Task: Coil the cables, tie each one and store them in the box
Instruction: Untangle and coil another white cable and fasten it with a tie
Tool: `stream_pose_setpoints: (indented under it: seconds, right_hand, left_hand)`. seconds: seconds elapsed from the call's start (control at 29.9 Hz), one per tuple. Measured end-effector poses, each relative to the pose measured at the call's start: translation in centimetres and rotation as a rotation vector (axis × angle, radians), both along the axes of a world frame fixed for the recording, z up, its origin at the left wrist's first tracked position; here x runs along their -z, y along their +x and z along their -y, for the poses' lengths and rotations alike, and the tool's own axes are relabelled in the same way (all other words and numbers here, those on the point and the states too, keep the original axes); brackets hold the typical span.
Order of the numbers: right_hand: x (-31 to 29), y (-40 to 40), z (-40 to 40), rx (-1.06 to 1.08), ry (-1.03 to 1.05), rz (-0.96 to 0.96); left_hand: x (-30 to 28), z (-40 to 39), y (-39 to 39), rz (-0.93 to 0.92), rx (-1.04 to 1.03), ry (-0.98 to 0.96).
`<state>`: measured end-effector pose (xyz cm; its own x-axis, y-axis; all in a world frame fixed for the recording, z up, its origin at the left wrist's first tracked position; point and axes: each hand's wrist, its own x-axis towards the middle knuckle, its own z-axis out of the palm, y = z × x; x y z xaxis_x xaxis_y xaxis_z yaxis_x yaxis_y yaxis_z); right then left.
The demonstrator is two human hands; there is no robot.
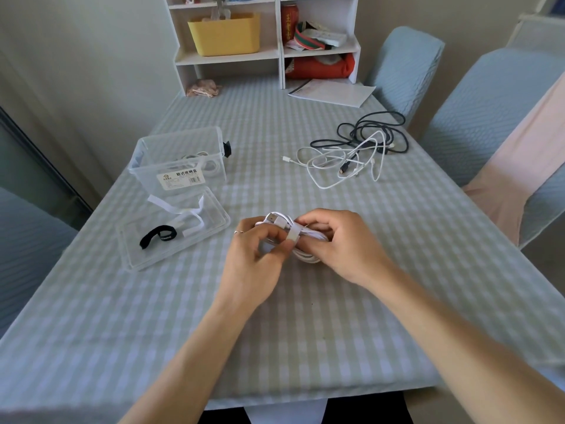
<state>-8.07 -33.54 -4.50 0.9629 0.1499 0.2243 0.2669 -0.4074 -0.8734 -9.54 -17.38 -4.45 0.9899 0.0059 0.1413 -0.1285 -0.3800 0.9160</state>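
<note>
Tying step in hand at the table (305,316), clear box (180,157) to the left.
Both hands grip the coiled white cable (301,240): left hand (253,255) and right hand (339,243) pinch its white tie (292,235); next, fasten it, then box it.

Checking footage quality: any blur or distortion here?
Head view: wide-angle bending curves the table edge and the chairs; soft daylight, no harsh glare; the coiled white cable is fairly sharp, the corners and the shelf softer.
</note>
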Motion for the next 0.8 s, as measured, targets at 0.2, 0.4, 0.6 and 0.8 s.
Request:
stream_pose_setpoints:
  seconds: [0.2,0.4,0.6,0.8]
  right_hand:
    - [0.4,-0.3,-0.7,0.085,-0.017,0.116]
    - [0.5,-0.3,-0.8,0.073,0.047,0.013]
    - [0.2,-0.5,-0.8,0.088,0.111,-0.043]
    - [-0.5,-0.7,-0.4,0.106,0.253,-0.131]
  left_hand:
    - [-0.1,-0.2,0.0,0.012,-0.021,-0.043]
    - [0.0,0.0,-0.1,0.019,-0.008,0.025]
    - [0.2,0.1,-0.1,0.038,0.035,0.063]
    - [-0.2,-0.6,0.0,0.089,0.149,0.037]
